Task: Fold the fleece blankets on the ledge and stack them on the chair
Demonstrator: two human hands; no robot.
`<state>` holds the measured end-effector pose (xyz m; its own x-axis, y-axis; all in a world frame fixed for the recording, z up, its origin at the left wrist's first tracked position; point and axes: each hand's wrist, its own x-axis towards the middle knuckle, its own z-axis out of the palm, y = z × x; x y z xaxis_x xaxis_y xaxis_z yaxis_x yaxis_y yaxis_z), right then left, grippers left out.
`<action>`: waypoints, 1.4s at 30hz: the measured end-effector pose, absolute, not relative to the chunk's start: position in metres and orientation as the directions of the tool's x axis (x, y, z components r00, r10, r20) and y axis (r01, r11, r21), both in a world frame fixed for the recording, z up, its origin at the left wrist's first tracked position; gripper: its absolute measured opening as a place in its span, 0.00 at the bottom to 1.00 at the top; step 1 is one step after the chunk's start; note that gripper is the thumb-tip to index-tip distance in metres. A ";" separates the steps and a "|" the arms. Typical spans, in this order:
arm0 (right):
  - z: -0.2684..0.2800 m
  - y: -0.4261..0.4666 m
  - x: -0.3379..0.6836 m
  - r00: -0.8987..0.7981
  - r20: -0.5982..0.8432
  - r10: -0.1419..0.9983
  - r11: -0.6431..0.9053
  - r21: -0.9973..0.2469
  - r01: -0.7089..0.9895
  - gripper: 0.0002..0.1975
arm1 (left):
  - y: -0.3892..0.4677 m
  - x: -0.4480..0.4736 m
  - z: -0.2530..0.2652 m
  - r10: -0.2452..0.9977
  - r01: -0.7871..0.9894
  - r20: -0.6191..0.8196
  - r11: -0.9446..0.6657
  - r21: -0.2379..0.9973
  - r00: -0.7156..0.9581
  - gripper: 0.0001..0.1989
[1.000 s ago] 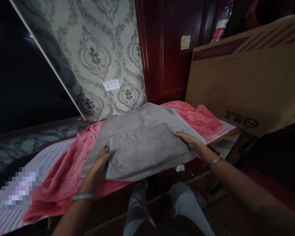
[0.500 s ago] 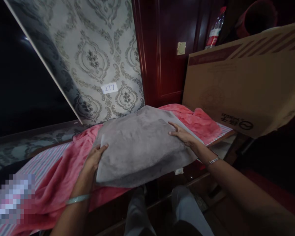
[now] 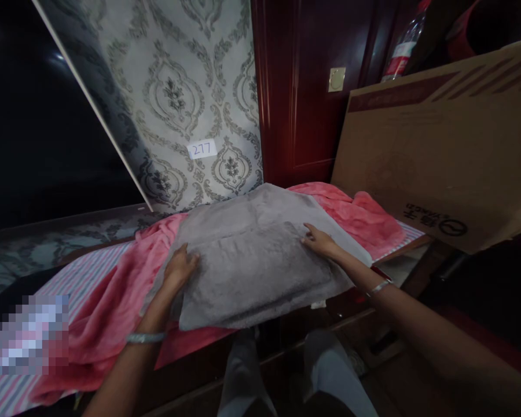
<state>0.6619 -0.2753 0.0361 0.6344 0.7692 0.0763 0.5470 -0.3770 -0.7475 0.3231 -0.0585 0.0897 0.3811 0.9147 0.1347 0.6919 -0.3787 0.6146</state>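
Note:
A grey plush cloth (image 3: 252, 266) lies folded in front of me, with a crease running across its upper layer and its near edge sagging at the front. At its left side rests my left hand (image 3: 181, 269), thumb and fingers apart on the fabric. My right hand (image 3: 320, 241) touches the right part of the cloth, index finger stretched out and the other fingers partly curled. Under the cloth is a pink blanket (image 3: 113, 301), which spreads out on both sides over a striped sheet (image 3: 87, 278).
A large cardboard box (image 3: 434, 145) stands at the right, with a plastic bottle (image 3: 403, 49) behind its top edge. A dark screen (image 3: 61, 127) is at the left. Patterned wallpaper with a paper label (image 3: 202, 149) and a red wooden panel (image 3: 308, 127) form the back.
The cloth's upper layer has shifted and now shows a crease across it. My left hand has moved from the cloth's edge slightly inward. The view has shifted a little.

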 end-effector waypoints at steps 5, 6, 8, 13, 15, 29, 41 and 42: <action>0.072 -0.207 0.617 0.416 0.348 0.840 -0.276 -0.385 0.880 0.33 | -0.069 0.402 0.101 0.772 0.637 0.260 -0.629 0.446 0.580 0.33; 0.072 -0.200 0.607 0.405 0.370 0.836 -0.285 -0.338 0.897 0.32 | -0.074 0.414 0.095 0.740 0.645 0.273 -0.671 0.366 0.615 0.33; 0.059 -0.193 0.592 0.373 0.367 0.852 -0.292 -0.258 0.921 0.31 | -0.082 0.426 0.074 0.684 0.670 0.256 -0.727 0.151 0.683 0.32; 0.008 -0.199 0.584 0.343 0.210 0.916 -0.306 -0.188 0.933 0.30 | -0.088 0.421 0.023 0.669 0.677 0.104 -0.733 -0.071 0.736 0.31; 0.001 -0.200 0.585 0.349 0.209 0.914 -0.312 -0.190 0.931 0.30 | -0.087 0.419 0.018 0.670 0.679 0.115 -0.731 -0.063 0.733 0.31; 0.007 -0.198 0.589 0.350 0.185 0.918 -0.292 -0.280 0.915 0.30 | -0.071 0.372 0.038 0.820 0.822 0.053 -0.569 -0.027 0.569 0.34; 0.022 -0.219 0.610 0.400 0.112 0.910 -0.334 -0.374 0.865 0.33 | -0.065 0.327 0.023 0.890 0.880 0.129 -0.454 0.140 0.438 0.35; 0.021 -0.227 0.616 0.449 0.123 0.885 -0.369 -0.404 0.837 0.34 | -0.065 0.327 0.023 0.888 0.878 0.137 -0.456 0.147 0.438 0.35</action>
